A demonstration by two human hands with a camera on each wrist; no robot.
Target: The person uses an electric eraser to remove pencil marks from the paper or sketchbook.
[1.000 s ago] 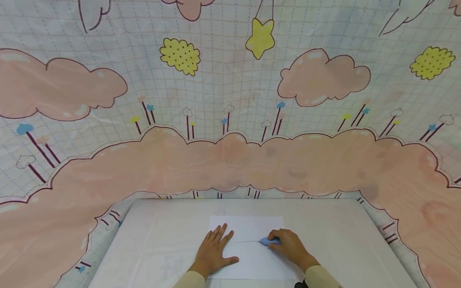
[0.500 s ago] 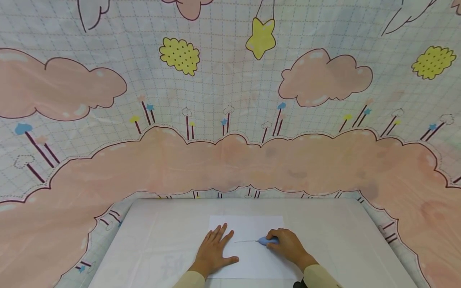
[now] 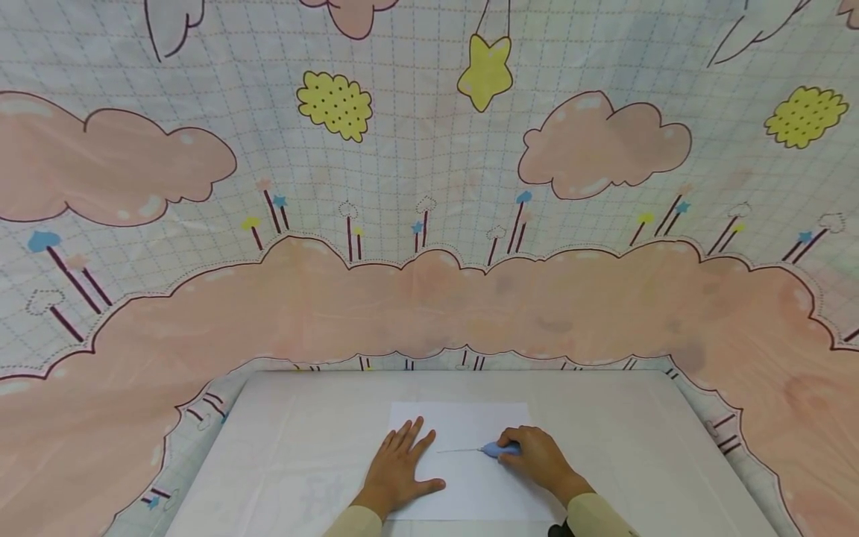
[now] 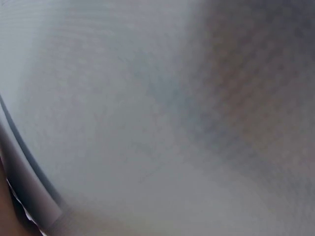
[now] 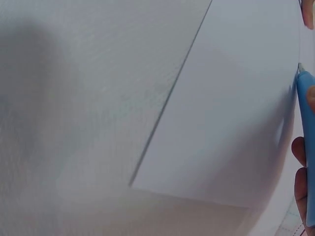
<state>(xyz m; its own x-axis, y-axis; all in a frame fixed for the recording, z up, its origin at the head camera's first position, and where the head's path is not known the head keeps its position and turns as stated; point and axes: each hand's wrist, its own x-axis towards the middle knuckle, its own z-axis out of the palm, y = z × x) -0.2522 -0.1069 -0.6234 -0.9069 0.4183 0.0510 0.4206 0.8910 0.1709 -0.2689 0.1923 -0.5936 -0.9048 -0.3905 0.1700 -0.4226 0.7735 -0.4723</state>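
Observation:
A white sheet of paper [image 3: 470,492] lies on the pale tabletop in the head view. My left hand [image 3: 397,466] rests on its left part with fingers spread. My right hand [image 3: 540,459] grips a thick, light-blue pen-like tool [image 3: 496,450], whose tip touches the sheet. From that tip a thin straight line [image 3: 458,450] runs left; whether it is drawn or cut I cannot tell. In the right wrist view the blue tool [image 5: 306,132] has a small grey pointed tip and fingers around its body, beside the paper [image 5: 216,128]. The left wrist view is mostly blurred pale surface.
The table [image 3: 282,432] has a pale cover and ends at a straight far edge. Behind and around it hangs a cloth backdrop [image 3: 429,306] printed with clouds and stars. A small black object [image 3: 558,530] sits by the right sleeve.
My right hand has shifted slightly left, then slightly back right, with the blue tool's tip staying near the line's right end. The left hand and paper have not visibly moved.

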